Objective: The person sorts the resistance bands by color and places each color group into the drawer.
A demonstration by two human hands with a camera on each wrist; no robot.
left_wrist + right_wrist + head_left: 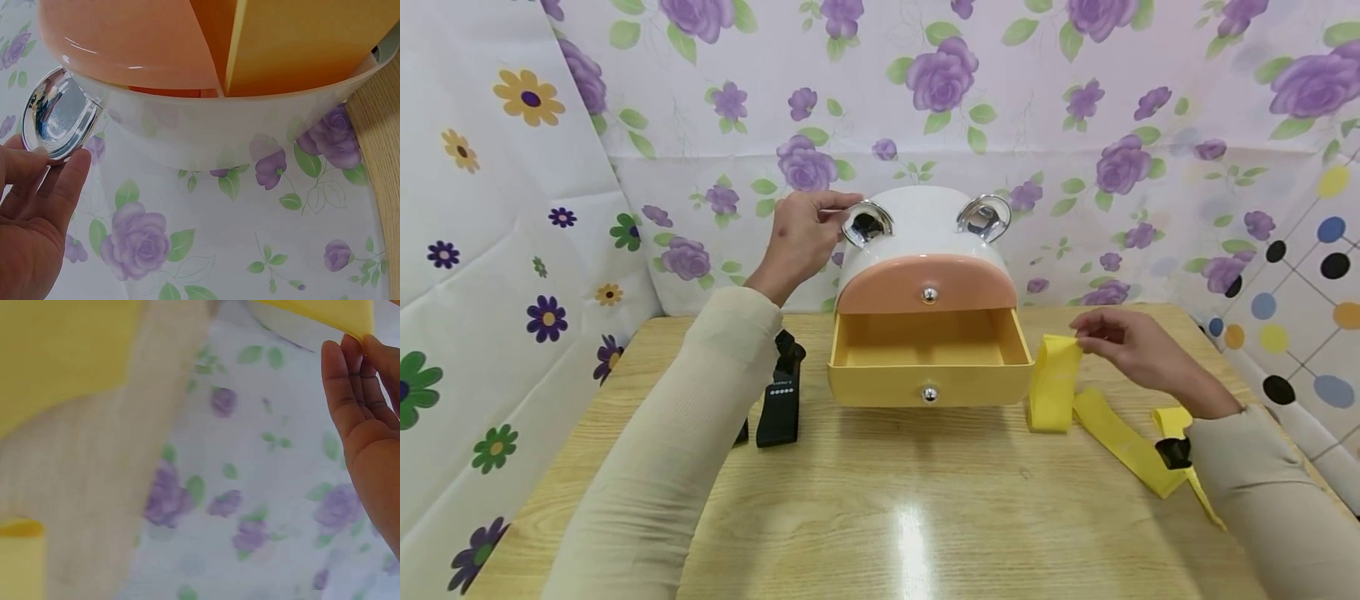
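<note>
A white animal-shaped storage box (925,218) stands at the back of the table, with a peach upper drawer (887,289) closed and a yellow lower drawer (880,385) pulled out. My left hand (802,237) pinches the box's silver ear (867,223) between thumb and fingers; the left wrist view shows fingertips on the ear's rim (59,119). Right of the drawer, my right hand (1138,354) pinches the top end of a folded yellow strap (1052,387), which hangs upright close beside the drawer's corner. Fingers and thumb meet on the strap's edge in the right wrist view.
More yellow strap (1127,446) lies on the wooden table (865,517) at the right, with a black buckle (1174,453) by the right sleeve. A black strap (778,412) with a buckle lies left of the box, partly behind the left sleeve. Flowered cloth (880,108) hangs behind.
</note>
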